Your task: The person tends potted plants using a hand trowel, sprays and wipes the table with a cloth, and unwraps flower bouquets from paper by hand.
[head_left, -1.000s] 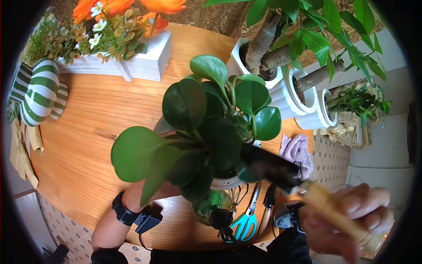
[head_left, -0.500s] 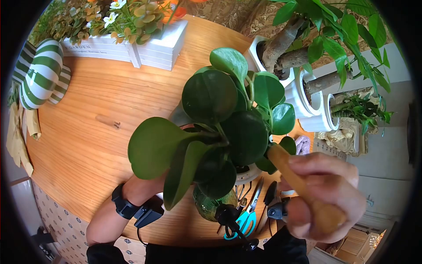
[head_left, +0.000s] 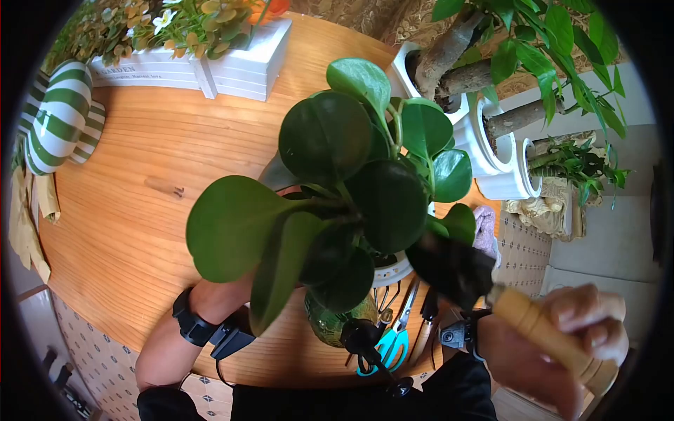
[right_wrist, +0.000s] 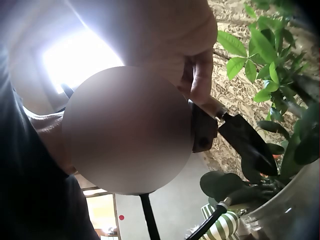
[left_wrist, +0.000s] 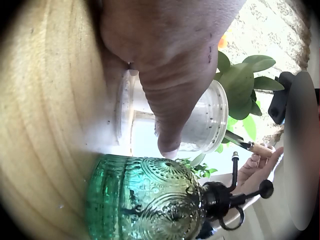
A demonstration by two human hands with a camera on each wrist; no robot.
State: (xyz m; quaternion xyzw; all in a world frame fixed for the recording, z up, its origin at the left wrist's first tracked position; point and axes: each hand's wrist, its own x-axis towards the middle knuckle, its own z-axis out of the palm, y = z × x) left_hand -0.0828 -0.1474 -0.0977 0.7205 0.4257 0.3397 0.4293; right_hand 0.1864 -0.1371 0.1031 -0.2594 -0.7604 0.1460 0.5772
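A broad-leaved green plant point(head_left: 337, 189) grows in a pale, see-through pot point(head_left: 397, 272). My left hand point(left_wrist: 170, 75) grips this pot low on its side, thumb along the wall in the left wrist view; leaves hide that hand in the head view. In my right hand point(head_left: 586, 323) is the wooden handle point(head_left: 537, 319) of a small trowel, fingers curled round it. The trowel's black blade point(head_left: 455, 270) points left at the pot's right rim, its tip overlapping the leaves. Just in front of the pot stands a green glass spray bottle point(left_wrist: 150, 200) with a black pump.
Teal-handled scissors point(head_left: 393, 347) and other wooden-handled tools lie right of the bottle. A lilac cloth point(head_left: 484, 228) sits behind the trowel. White pots with trees point(head_left: 484, 140) stand at the back right, a white flower box point(head_left: 239, 70) and striped ornament point(head_left: 62, 119) at the left.
My right hand first swung the trowel in toward the pot, its blade going behind the leaves, then drew back right, so the blade shows again. The left hand keeps its hold on the pot.
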